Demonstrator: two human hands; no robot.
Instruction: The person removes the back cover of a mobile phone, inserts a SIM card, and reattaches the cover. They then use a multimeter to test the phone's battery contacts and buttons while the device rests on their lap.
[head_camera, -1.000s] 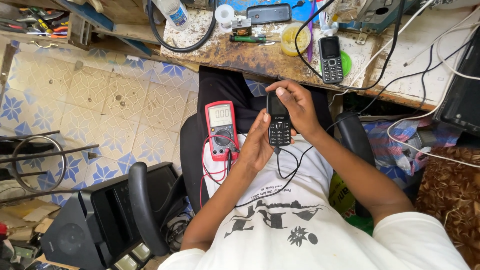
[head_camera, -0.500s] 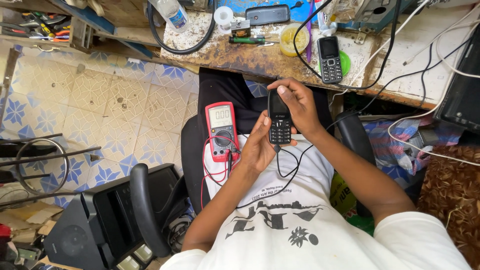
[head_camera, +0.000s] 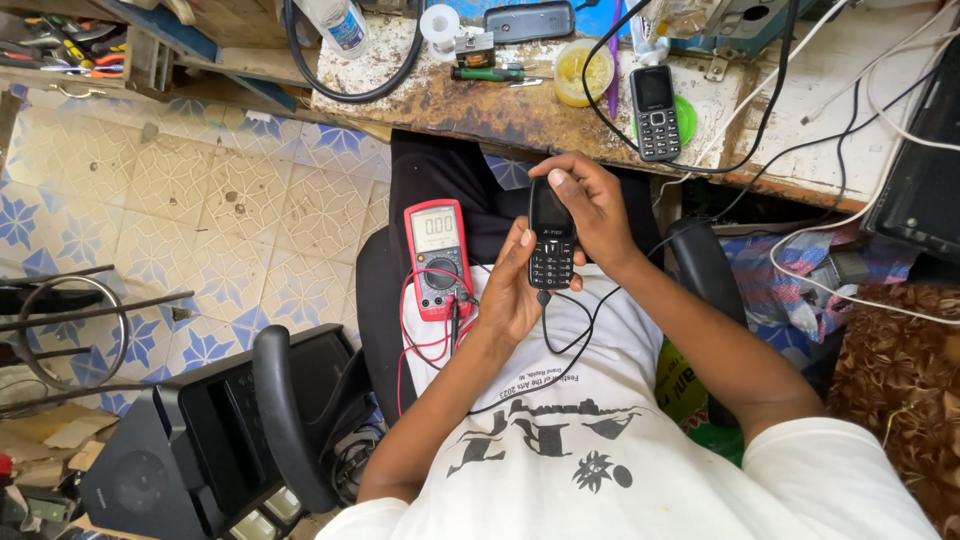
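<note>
Holding a small black keypad phone upright over the lap, both hands are closed on it. Left hand cups the lower body from the left, thumb on the keys. Right hand wraps the top and right edge, fingers curled over the upper end.

Handling, as a judgement: phone looks light, rigid, smooth plastic shell, so likely a bit slippery; screen is the fragile part. Best taken by the long side edges, not by the screen or the cable end. A thin black cable hangs from its bottom and loops across the white shirt; a tug on it could pull the phone askew.

Just left of the left hand, a red multimeter lies on the lap, screen lit, red and black leads coiled below it, close to the left wrist.

Further out: second dark keypad phone lies flat on the worn counter, partly over a green disc. Yellow tub and hose loop nearby. Black chair arm at lower left.

Hard to make out:
- Where the cable plugs in, hidden by the left palm.
- Phone back and far edge, covered by fingers.
- Meter probe tips, not visible.
- Counter's upper part, cut off by the frame.
</note>
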